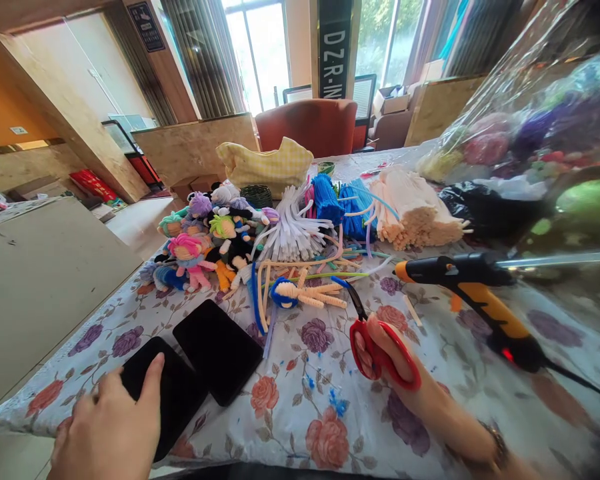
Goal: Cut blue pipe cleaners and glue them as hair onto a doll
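Observation:
My left hand (113,417) grips the left edge of a black phone (173,393), thumb over its dark face and the other fingers partly hidden. A second black phone (219,350) lies right beside it on the cloth. Red-handled scissors (365,340) are in my right hand (397,353), fingers through the loops, dark blades pointing away. Near the blade tips lies a small pipe-cleaner doll (300,293) with a blue head and pale limbs. Several loose pipe cleaners (265,280) are scattered around it.
A glue gun (470,273) with a red light rests at the right. Finished dolls (190,250) are heaped at the left. Bundles of white (297,227), blue (327,200) and peach (413,210) pipe cleaners stand behind. Blue scraps (337,402) dot the flowered tablecloth (290,427).

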Motion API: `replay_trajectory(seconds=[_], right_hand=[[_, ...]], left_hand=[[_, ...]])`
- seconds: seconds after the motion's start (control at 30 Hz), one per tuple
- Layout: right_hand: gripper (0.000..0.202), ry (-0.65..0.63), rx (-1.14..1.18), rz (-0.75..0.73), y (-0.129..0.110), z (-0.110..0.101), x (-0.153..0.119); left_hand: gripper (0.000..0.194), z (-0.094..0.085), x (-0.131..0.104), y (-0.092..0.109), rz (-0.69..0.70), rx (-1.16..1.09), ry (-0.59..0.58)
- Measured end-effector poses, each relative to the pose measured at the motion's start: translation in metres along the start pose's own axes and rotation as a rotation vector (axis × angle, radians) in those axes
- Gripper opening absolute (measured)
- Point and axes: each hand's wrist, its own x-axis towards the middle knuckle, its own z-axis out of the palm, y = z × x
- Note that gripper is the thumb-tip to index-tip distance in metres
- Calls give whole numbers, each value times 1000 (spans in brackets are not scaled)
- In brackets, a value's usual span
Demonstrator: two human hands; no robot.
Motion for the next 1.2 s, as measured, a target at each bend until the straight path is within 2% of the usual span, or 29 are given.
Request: replay_trajectory(seconds=[0.07,0.1,0.13,0.17,0.23,0.3,0.37,0.5,0.7,0.9,1.2], right_hand=[[56,-12,-20,-13,1,-1,1],[57,-24,-40,-15,1,-1,1],[58,-35,-62,-17,0,-1,1],[58,-44,-86,-21,-1,-1,1],[58,-48,-129,-36,-4,-1,-1],[59,-47,-156,-43,-7,0,-2],[59,-38,-166,-38,-9,1,-4],[57,-11,-178,-41,-11,4,-6],[57,-7,-183,-60,-8,2,-2],[58,-27,-157,-56,-2,-2,4],[62,-36,-136,-32,-8,-1,3]], left_hand=[[71,-5,-9,22,109,-94,91],[63,-7,-14,35,165,-228,95],[54,-9,-19,50,246,-388,34],[48,-9,-23,66,351,-580,-95],[42,-6,-31,97,583,-940,-464],[38,1,-36,126,626,-1259,-753],[37,11,-40,151,590,-1493,-928],[32,27,-46,183,594,-1709,-1175],[26,37,-54,196,599,-1841,-1311],[25,41,-54,196,494,-1911,-1402],[19,37,-53,193,428,-1939,-1481]])
